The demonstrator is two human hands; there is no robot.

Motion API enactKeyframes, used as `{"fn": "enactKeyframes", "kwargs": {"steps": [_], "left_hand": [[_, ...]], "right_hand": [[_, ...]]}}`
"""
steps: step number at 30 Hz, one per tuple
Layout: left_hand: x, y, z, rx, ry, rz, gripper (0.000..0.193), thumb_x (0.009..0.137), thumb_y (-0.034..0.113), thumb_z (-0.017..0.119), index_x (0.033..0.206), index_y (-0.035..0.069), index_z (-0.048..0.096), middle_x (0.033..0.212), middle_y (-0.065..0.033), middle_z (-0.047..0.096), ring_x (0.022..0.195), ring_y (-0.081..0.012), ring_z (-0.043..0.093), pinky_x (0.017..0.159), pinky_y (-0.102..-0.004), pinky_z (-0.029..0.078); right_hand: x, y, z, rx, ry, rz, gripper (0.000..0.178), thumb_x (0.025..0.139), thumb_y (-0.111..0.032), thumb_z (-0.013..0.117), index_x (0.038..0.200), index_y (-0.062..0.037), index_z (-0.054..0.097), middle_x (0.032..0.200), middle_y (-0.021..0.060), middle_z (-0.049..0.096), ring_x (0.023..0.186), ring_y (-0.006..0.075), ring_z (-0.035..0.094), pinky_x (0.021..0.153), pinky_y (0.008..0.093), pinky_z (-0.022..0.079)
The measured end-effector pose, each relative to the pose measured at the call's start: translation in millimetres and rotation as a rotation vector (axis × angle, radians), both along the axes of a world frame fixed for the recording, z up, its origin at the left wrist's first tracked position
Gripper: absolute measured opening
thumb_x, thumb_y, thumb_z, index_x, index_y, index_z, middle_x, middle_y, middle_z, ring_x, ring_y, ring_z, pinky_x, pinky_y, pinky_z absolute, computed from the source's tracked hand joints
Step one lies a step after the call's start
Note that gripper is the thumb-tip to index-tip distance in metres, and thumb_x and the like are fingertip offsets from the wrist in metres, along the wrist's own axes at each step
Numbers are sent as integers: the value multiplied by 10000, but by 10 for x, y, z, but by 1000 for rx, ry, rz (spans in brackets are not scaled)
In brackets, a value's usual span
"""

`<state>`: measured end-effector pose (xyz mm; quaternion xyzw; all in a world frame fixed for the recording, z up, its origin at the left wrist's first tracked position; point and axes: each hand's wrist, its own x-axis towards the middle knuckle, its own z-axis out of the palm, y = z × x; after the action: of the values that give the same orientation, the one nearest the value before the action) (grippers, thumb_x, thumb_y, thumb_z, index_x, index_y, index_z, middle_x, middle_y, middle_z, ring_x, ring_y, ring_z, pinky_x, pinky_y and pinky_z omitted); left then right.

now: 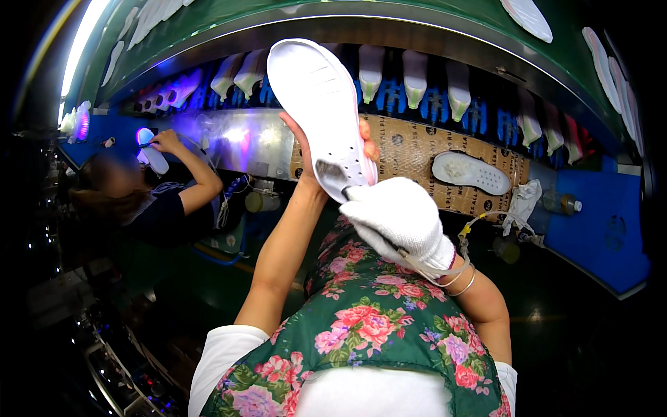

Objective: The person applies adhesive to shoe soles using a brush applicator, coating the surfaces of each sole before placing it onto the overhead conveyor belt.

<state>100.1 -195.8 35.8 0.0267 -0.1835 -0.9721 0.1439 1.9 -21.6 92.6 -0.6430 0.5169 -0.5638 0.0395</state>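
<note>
My bare left hand [303,149] holds up a white shoe sole [313,90] from beneath, its fingers wrapped around the sole's edges. The sole's inner side faces me, with small holes and a dark, wet-looking patch near the end closest to me. In a white knitted glove, my right hand [399,222] is closed on a tube-fed brush, mostly hidden by the glove. The brush's dark tip [345,192] touches or nearly touches the sole's near end. A thin clear tube [424,270] runs out behind the glove.
Another white sole [470,174] lies on the cardboard [403,156], left of a crumpled cloth [522,205] and a bottle [561,203]. Shoe parts [415,76] hang in a row under the upper shelf [347,17]. At left, a co-worker's hand [165,141] is at a violet-lit sole.
</note>
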Motion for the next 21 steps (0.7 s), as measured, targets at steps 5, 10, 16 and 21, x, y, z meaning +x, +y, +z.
{"fn": "enactKeyframes", "kwargs": {"steps": [5, 10, 16, 21], "left_hand": [[28, -94, 72, 2, -58, 37, 1161, 691, 1017, 334, 1326, 61, 512, 1011, -192, 634, 810, -340, 678, 627, -468, 587], [-69, -197, 70, -149, -101, -36, 1155, 742, 988, 306, 1399, 53, 472, 996, -239, 667, 769, -360, 718, 610, -452, 620], [-49, -281, 56, -151, -171, -314, 1085, 778, 898, 443, 1443, 41, 461, 1045, -289, 669, 837, -385, 736, 661, -474, 646], [-182, -188, 55, -50, -242, -474, 1071, 802, 875, 466, 1488, 54, 410, 1073, -306, 648, 809, -435, 720, 660, -502, 643]], "right_hand": [[-96, 25, 19, 72, -304, 146, 222, 756, 2, 800, 963, -70, 764, 928, 108, 760, 760, 263, 717, 699, 338, 559], [3, 34, -166, 10, 65, 23, 412, 685, -30, 817, 1084, -102, 740, 1043, 97, 739, 849, 276, 710, 726, 372, 542], [-159, 102, 7, 123, -264, 316, 325, 755, -46, 803, 1072, -82, 742, 989, 113, 746, 824, 265, 713, 724, 363, 553], [-130, 174, -145, 52, 56, 119, 306, 745, -73, 786, 1049, -83, 749, 993, 119, 737, 817, 263, 707, 698, 383, 562]]}}
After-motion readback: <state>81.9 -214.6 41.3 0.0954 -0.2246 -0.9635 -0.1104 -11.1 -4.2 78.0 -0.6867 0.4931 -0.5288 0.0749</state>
